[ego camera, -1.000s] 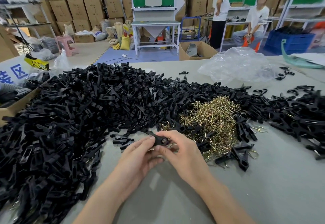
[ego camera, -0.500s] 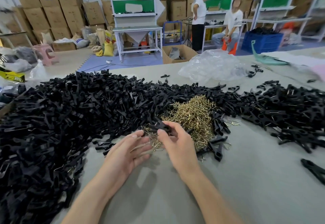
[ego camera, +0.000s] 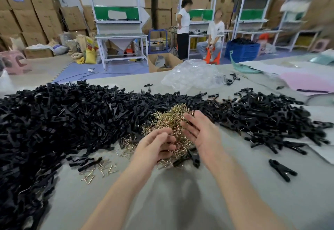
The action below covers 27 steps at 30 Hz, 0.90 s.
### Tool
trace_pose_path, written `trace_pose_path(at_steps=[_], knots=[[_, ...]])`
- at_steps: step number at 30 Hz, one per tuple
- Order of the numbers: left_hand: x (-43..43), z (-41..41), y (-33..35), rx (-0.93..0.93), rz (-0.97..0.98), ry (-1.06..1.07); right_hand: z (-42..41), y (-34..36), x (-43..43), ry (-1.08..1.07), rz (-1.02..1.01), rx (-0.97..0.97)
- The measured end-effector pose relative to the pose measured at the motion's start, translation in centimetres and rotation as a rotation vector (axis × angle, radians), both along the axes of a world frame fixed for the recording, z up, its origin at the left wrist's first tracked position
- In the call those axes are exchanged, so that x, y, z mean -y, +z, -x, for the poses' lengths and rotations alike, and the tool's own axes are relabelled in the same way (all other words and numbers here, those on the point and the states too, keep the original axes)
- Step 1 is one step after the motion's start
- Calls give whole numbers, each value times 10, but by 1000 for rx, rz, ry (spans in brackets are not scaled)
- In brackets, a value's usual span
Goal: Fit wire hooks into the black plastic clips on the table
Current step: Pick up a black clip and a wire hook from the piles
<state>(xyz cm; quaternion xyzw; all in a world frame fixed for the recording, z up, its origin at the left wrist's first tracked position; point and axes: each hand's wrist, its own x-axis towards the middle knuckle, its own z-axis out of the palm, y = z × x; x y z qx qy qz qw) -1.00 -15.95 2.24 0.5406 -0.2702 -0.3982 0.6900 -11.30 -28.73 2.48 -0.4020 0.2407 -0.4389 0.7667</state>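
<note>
A huge heap of black plastic clips (ego camera: 63, 121) covers the left of the grey table (ego camera: 253, 202), and a second heap (ego camera: 262, 117) spreads to the right. Between them lies a mound of brass wire hooks (ego camera: 171, 117). My left hand (ego camera: 155, 144) hovers at the mound's near edge, fingers loosely curled, with nothing plainly held. My right hand (ego camera: 200, 132) is beside it over the hooks, palm turned left, fingers straight and empty. A few clips (ego camera: 194, 157) lie just below my right hand. Loose hooks (ego camera: 101, 170) are scattered at the front left.
A single clip (ego camera: 282, 170) lies alone at the right front. A crumpled clear plastic bag (ego camera: 193, 74) sits at the table's far edge, and pink sheets (ego camera: 307, 83) lie far right. Two people (ego camera: 182, 27) are by the workbenches beyond the table.
My right hand has let go of the black clip it held and opened. Both hands moved forward over the hook mound. The view swung to the right.
</note>
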Motion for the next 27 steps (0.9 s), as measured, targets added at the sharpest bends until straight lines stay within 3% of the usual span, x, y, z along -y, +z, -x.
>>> trace_pose_path(at_steps=[2, 5, 8, 9, 13, 17, 21, 27], knots=[[-14, -5, -5, 139, -4, 123, -13, -11, -21, 46, 90, -105], [-51, -25, -17, 620, -120, 367, -35, -22, -53, 106, 322, -256], [-92, -54, -29, 1217, -475, 614, -59, -32, -80, 125, 642, -417], [-105, -64, -34, 1316, -602, 661, -67, -35, -87, 128, 734, -460], [-128, -91, -46, 1277, -871, 644, -95, -42, -109, 60, 1139, -678], [-126, -100, -48, 1346, -868, 595, -109, -45, -115, 21, 1371, -823], [-127, -110, -48, 1348, -786, 529, -109, -49, -115, 42, 1379, -752], [-129, -112, -47, 1313, -665, 502, -106, -53, -110, 94, 1195, -570]])
